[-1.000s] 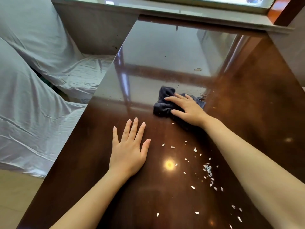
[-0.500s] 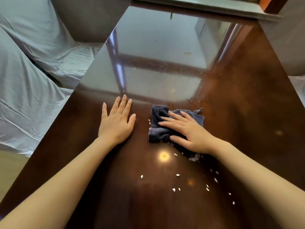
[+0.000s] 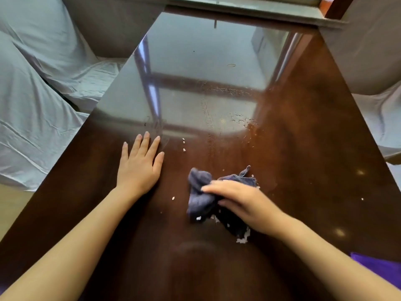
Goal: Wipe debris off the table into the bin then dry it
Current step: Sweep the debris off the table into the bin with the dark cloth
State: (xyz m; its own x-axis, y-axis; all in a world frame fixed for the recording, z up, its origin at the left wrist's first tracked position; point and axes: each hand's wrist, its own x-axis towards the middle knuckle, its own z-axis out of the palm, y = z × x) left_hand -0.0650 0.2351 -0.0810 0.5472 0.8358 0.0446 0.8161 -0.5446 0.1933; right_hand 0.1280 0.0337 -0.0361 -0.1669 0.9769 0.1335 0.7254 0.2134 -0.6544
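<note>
The dark, glossy wooden counter [image 3: 303, 148] fills most of the view, its far half mirroring a window and beaded with water droplets, so drying looks like a step not yet reached. Pale sheet-draped furniture [image 3: 39, 101] lies off the counter's left edge and more of it off the right edge. A purple cloth [image 3: 377, 266] shows at the counter's near right corner, probably kept in reserve for the drying. The left hand [image 3: 138, 170] lies flat on the counter, fingers spread and holding nothing, likely to brace the body during the sweep. The right hand [image 3: 243, 203] presses on a bunched dark blue rag [image 3: 201, 198] near the counter's middle, fingers laid over the rag and partly curled into it, a grip suited to dragging it along. White rice-like debris [image 3: 243, 237] is heaped against the rag's near edge beneath the wrist, which suggests the crumbs are being gathered toward the counter's near side. A few stray grains [image 3: 184, 144] lie beyond the rag, just beside the left hand's fingertips. No bin is in view. No brand, label or writing can be read.
</note>
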